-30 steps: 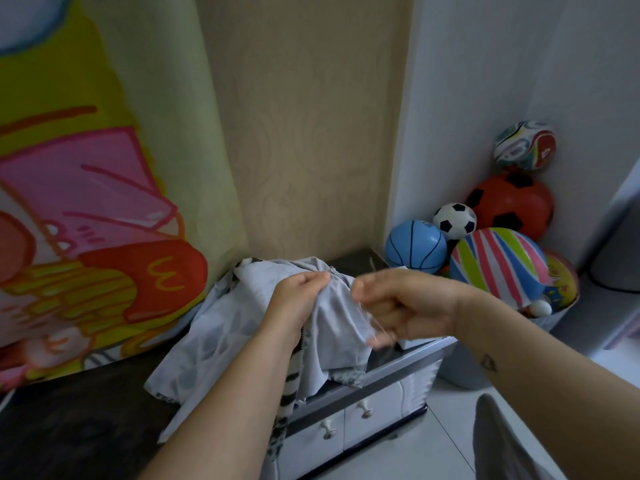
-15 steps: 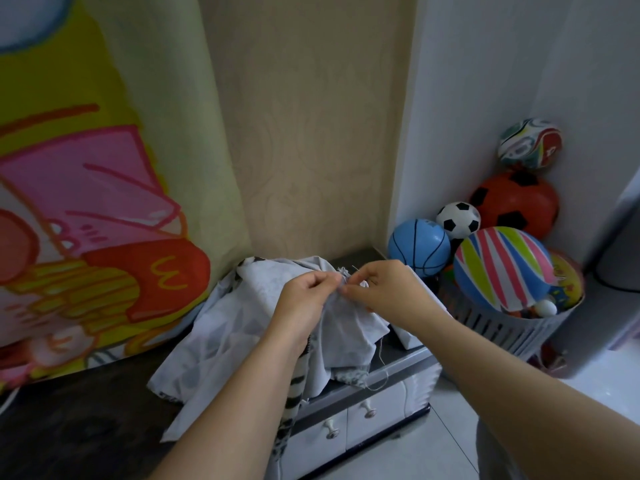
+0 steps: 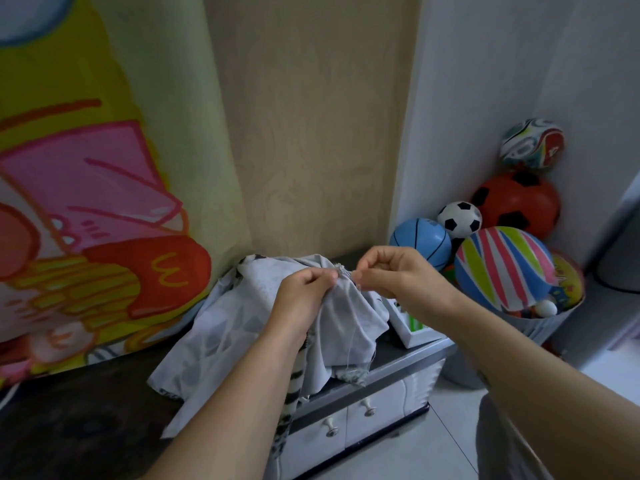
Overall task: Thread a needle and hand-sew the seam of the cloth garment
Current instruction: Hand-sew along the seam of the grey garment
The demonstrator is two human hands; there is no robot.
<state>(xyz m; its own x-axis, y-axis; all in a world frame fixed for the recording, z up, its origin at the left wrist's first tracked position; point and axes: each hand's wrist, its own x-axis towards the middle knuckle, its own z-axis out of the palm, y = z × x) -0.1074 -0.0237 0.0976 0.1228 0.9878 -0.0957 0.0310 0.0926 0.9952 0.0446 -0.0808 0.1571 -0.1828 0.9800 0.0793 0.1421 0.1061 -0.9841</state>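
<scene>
Item: grey garment point(image 3: 239, 306), thin, limp, light; heaped on the cabinet point(image 3: 391, 367). My left hand point(image 3: 304, 291) pinches its gathered seam; my right hand point(image 3: 391, 275), fingers curled, pinches alongside, probably on the unseen needle. Grip beside the stitch.

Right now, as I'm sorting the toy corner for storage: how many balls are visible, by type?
Soccer-pattern balls: 2
Blue basketball: 1
Striped ball: 1
Other multicoloured balls: 2
Small white ball: 1
Total: 7

A home: toy balls point(image 3: 504, 268) in a basket point(image 3: 540, 320), cartoon curtain point(image 3: 104, 188).
</scene>
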